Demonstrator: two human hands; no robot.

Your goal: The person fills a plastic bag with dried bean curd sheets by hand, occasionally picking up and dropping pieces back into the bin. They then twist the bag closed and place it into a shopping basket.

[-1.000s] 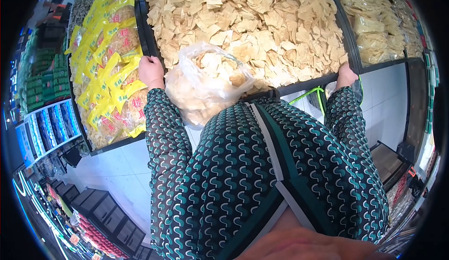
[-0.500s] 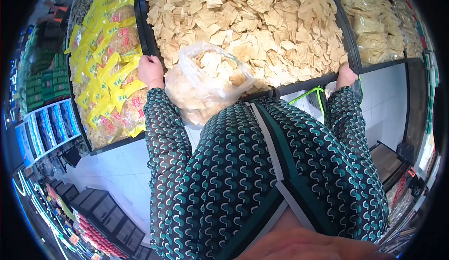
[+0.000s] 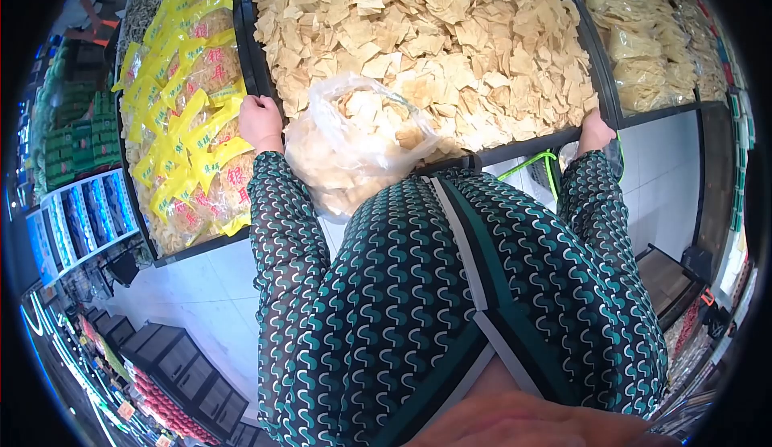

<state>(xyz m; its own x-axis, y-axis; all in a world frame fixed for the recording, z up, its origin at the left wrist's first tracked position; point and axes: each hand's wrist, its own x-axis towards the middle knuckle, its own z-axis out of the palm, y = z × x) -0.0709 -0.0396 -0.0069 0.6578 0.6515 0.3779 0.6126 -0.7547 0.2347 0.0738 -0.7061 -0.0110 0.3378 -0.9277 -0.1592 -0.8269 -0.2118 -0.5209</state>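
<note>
My left hand (image 3: 260, 123) is closed at the front end of the black divider (image 3: 249, 37), with its fingers curled over the bin edge. Over at the right, my right hand (image 3: 596, 131) is closed on the black front edge (image 3: 531, 143) of the same bin, its fingertips partly hidden. Between my hands lies a wide heap of thin, pale tan dried flakes (image 3: 450, 53). A clear plastic bag (image 3: 346, 145), with its mouth open and the same flakes inside, leans at the front of the heap, just right of my left hand.
Yellow printed packets (image 3: 193, 125) fill the bin on the left. Clear bags of pale dried food (image 3: 643, 53) lie at the right. Bright green tubing (image 3: 531, 161) shows below the front edge. Dark cabinets (image 3: 181, 370) stand at lower left. A person's arm (image 3: 92, 16) appears at far upper left.
My hands and the bag of flakes stay where they were. The person at the far upper left has shifted slightly.
</note>
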